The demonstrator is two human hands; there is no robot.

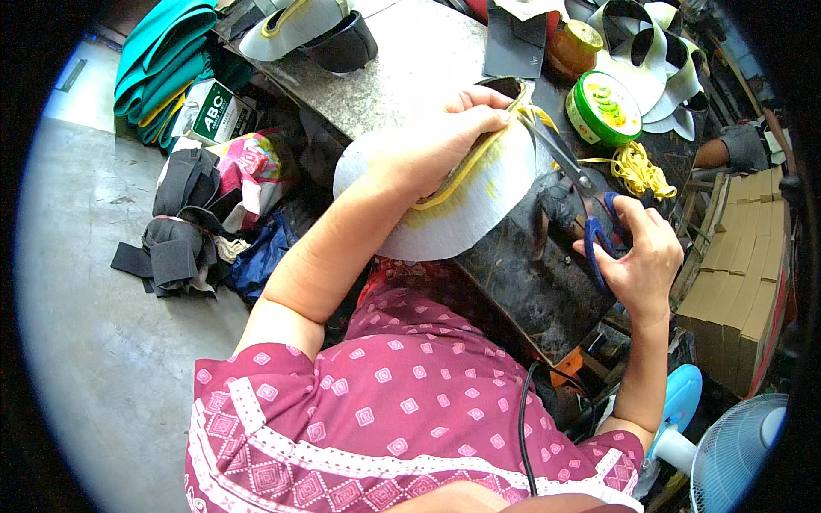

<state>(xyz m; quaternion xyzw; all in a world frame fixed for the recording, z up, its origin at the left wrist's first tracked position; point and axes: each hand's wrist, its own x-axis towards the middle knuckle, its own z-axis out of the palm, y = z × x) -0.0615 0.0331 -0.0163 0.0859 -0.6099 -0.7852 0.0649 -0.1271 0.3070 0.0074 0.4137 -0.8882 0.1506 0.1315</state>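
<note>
Head view: a person is standing or sitting, which I cannot tell, at a dark worktable [522, 291], apparently trimming. A pale rounded piece [492, 209] is extending over the table's near edge. The person's hands are working apart: the left hand [457, 128] is pinching the piece's upper rim, fingers closed; the right hand [643, 248] is curling partly open around the handles of blue-handled scissors [584, 184]. Their tips are reaching a yellow strip [487, 158] edging the piece; the next move probably calls for steadying the rim and closing the blades precisely.
</note>
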